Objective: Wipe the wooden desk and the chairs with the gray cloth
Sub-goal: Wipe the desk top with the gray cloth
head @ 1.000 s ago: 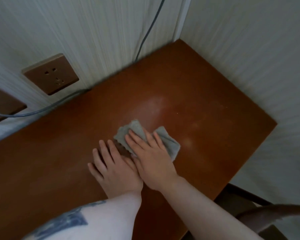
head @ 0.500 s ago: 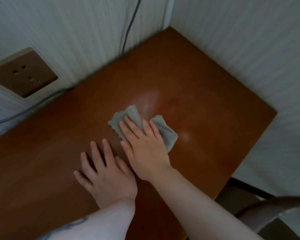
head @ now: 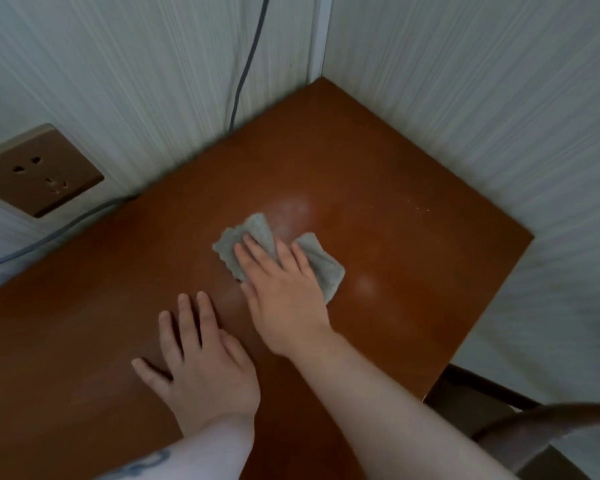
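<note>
A small gray cloth point(head: 323, 265) lies crumpled on the reddish-brown wooden desk point(head: 395, 174), near the desk's middle. My right hand point(head: 284, 292) presses flat on the cloth with straight fingers and covers its middle part. My left hand point(head: 198, 358) rests flat on the bare desk, below and left of the cloth, fingers spread and apart from it. A dark wooden chair point(head: 534, 420) shows at the lower right, beside the desk's right edge.
The desk fits into a corner of white striped walls at the back and right. A brown wall socket point(head: 39, 171) sits at the left. A gray cable point(head: 246, 60) runs down the back wall; another cable point(head: 59, 230) trails along the desk's rear left edge.
My right hand has slid the cloth a little away from me toward the corner. My left hand has stayed flat on the desk and now lies farther from the right hand.
</note>
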### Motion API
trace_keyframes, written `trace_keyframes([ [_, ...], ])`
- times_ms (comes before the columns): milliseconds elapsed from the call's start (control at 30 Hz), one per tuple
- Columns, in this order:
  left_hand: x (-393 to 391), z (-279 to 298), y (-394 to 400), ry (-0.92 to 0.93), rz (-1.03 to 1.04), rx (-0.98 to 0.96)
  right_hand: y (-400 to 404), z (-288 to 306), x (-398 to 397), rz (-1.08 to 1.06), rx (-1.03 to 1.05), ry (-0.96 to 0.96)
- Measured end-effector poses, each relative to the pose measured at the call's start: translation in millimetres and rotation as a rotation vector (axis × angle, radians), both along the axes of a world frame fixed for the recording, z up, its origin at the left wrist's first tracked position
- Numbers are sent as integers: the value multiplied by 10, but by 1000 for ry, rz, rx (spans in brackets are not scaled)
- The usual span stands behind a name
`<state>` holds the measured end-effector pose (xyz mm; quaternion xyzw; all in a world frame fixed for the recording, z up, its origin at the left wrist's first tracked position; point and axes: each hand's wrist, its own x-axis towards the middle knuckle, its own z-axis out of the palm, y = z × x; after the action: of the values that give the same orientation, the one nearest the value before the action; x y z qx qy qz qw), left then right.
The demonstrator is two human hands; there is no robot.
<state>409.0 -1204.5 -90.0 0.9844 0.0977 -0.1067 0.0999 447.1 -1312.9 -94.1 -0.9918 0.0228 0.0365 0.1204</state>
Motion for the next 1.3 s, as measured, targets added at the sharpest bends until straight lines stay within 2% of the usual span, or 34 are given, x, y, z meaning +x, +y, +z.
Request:
trace_keyframes([
  [67,-5,16,-2,-13,13,-26,-290,8,181,-45,3,21],
  [200,-2,21,5,8,-5,-17,-806,-2,188,-316,-22,49],
  [333,-6,13,-10,0,-6,-2,-634,1,-92,-605,-45,41],
  [400,-6,12,-19,-12,-4,2,-240,-9,-180,-513,-29,0],
  [500,-5,-9,-23,11,-16,40,201,-34,-187,-110,14,-39],
  [567,-8,-8,-17,8,-11,28,107,-23,-23,57,36,-23],
  [633,-7,-3,-11,6,-2,19,-182,-39,175,66,14,-15],
  [667,-8,3,-12,14,-4,22,-371,-48,256,-15,-8,-28],
  [767,-16,9,-9,15,-17,27,-925,-98,241,-463,-65,-39],
  [867,-10,7,-7,16,-21,33,-854,-64,43,-757,-106,3],
  [933,-8,12,-17,10,-4,25,-596,-30,65,-709,-77,24],
  [1000,-7,30,-29,6,14,13,-508,5,204,-475,-33,23],
  [1067,-11,35,-35,12,12,17,-716,36,389,-292,-9,24],
  [1100,-15,33,-36,16,5,23,-889,37,461,-268,9,35],
  [1200,-12,22,-25,9,-10,28,-1355,-2,406,-452,45,30],
  [1300,-13,5,-17,0,-10,22,-1551,-53,-78,-875,1,-56],
])
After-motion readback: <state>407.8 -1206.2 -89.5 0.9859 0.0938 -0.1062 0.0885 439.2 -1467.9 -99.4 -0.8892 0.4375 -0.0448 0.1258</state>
